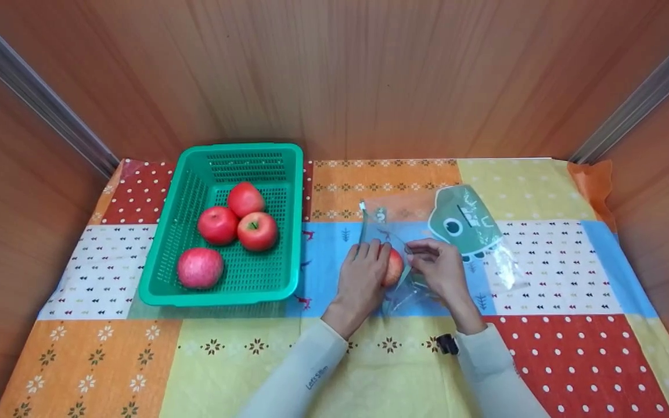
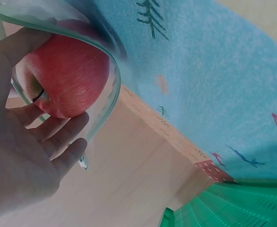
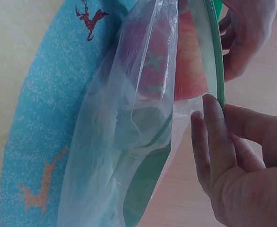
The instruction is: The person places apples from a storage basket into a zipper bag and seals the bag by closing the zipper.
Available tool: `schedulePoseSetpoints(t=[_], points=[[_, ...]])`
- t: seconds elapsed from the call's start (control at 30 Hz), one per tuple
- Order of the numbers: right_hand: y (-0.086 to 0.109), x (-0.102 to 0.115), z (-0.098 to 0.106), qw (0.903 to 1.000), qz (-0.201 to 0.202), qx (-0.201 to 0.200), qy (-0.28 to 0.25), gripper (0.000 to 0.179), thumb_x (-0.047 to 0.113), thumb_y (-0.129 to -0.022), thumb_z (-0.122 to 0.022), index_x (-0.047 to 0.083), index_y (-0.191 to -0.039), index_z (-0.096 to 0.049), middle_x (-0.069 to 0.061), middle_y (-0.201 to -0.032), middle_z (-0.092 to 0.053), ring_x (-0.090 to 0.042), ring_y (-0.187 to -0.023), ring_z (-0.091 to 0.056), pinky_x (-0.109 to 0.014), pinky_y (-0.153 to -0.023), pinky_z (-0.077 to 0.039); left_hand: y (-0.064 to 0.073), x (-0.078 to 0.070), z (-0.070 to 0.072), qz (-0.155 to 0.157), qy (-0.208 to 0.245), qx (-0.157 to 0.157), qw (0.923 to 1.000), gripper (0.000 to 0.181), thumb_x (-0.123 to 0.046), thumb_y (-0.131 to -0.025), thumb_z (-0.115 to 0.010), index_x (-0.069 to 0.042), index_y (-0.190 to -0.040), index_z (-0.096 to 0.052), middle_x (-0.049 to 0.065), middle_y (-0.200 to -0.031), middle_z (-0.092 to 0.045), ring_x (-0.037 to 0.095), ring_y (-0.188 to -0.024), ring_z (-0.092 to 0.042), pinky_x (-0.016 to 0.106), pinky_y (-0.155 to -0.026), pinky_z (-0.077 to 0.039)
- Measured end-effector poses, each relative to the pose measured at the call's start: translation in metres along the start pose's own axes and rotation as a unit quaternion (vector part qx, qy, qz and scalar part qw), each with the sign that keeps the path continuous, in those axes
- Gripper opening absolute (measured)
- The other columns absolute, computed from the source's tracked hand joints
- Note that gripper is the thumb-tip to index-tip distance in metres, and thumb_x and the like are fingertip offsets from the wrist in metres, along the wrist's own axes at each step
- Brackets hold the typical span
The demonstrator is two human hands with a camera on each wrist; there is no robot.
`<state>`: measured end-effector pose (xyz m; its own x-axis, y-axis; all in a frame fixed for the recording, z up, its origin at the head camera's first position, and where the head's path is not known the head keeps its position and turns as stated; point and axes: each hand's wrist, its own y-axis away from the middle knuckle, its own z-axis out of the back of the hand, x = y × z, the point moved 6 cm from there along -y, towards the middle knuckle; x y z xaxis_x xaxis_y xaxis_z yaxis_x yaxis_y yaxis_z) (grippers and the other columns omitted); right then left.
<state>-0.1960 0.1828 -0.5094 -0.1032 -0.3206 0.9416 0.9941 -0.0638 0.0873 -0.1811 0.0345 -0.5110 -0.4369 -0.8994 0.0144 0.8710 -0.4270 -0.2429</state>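
Note:
In the head view my left hand (image 1: 362,276) grips a red apple (image 1: 394,268) from its left side. The left wrist view shows thumb and fingers around the apple (image 2: 72,71), its stem toward the palm, inside the mouth of a clear zip bag (image 2: 111,101). My right hand (image 1: 440,270) pinches the green zip edge of the bag (image 1: 467,223) between thumb and fingertips, just right of the apple. Seen from the right wrist, the bag (image 3: 115,127) hangs in folds in front of the apple (image 3: 191,61). A green cartoon print covers its far end.
A green plastic basket (image 1: 297,226) stands to the left, holding several red apples (image 1: 257,231). Patchwork cloth (image 1: 241,371) covers the table. Wooden panels (image 1: 369,81) rise at the back and both sides.

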Motion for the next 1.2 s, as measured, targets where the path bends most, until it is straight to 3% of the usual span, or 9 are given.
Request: schedulePoseSetpoints(t=[0.13, 0.33, 0.5, 0.7, 1.03, 1.2], points=[[0.001, 0.003, 0.001, 1.0000, 0.003, -0.005, -0.002, 0.024, -0.009, -0.095, -0.070, -0.009, -0.119, -0.074, -0.025, -0.116, -0.076, -0.035, -0.102, -0.076, -0.022, -0.074, -0.062, -0.002, 0.000, -0.001, -0.003, 0.006, 0.000, 1.0000, 0.066, -0.034, -0.084, -0.088, -0.012, -0.141, -0.062, 0.006, -0.129, -0.064, 0.025, -0.118, -0.062, 0.038, -0.110, -0.048], [0.001, 0.007, 0.004, 0.9996, 0.020, -0.017, -0.010, 0.022, -0.010, -0.094, -0.072, -0.010, -0.115, -0.075, -0.026, -0.111, -0.076, -0.030, -0.094, -0.077, -0.021, -0.070, -0.061, -0.006, -0.003, -0.001, -0.013, -0.014, -0.029, 0.9994, 0.066, -0.042, -0.085, -0.087, -0.013, -0.139, -0.062, 0.004, -0.124, -0.064, 0.023, -0.113, -0.063, 0.036, -0.105, -0.049], [0.001, 0.009, 0.004, 0.9996, 0.023, -0.017, -0.005, 0.021, -0.009, -0.094, -0.073, -0.009, -0.115, -0.075, -0.025, -0.111, -0.076, -0.025, -0.092, -0.077, -0.021, -0.070, -0.061, -0.008, -0.003, -0.003, -0.010, -0.007, -0.020, 0.9997, 0.069, -0.043, -0.085, -0.087, -0.013, -0.141, -0.060, 0.005, -0.129, -0.064, 0.023, -0.117, -0.063, 0.036, -0.108, -0.049], [0.002, 0.010, 0.004, 0.9996, 0.024, -0.012, 0.006, 0.024, -0.008, -0.095, -0.073, -0.008, -0.118, -0.075, -0.023, -0.114, -0.076, -0.030, -0.098, -0.077, -0.022, -0.074, -0.062, -0.011, -0.004, -0.008, -0.009, 0.006, -0.008, 0.9999, 0.073, -0.042, -0.087, -0.087, -0.012, -0.145, -0.057, 0.005, -0.137, -0.062, 0.022, -0.123, -0.062, 0.036, -0.111, -0.048], [0.003, 0.013, 0.004, 0.9995, 0.030, -0.012, 0.005, 0.022, -0.007, -0.095, -0.073, -0.007, -0.117, -0.075, -0.024, -0.112, -0.076, -0.032, -0.097, -0.077, -0.021, -0.071, -0.061, -0.013, -0.009, -0.014, -0.014, -0.020, -0.045, 0.9987, 0.068, -0.033, -0.085, -0.089, -0.014, -0.143, -0.058, 0.003, -0.137, -0.061, 0.019, -0.120, -0.062, 0.032, -0.107, -0.049], [0.003, 0.014, 0.005, 0.9992, 0.035, -0.020, 0.001, 0.022, -0.008, -0.094, -0.075, -0.007, -0.116, -0.076, -0.024, -0.112, -0.076, -0.031, -0.095, -0.077, -0.019, -0.069, -0.060, -0.015, -0.010, -0.016, -0.015, -0.017, -0.034, 0.9991, 0.071, -0.038, -0.086, -0.088, -0.014, -0.145, -0.056, 0.003, -0.140, -0.060, 0.019, -0.123, -0.061, 0.032, -0.109, -0.047]])
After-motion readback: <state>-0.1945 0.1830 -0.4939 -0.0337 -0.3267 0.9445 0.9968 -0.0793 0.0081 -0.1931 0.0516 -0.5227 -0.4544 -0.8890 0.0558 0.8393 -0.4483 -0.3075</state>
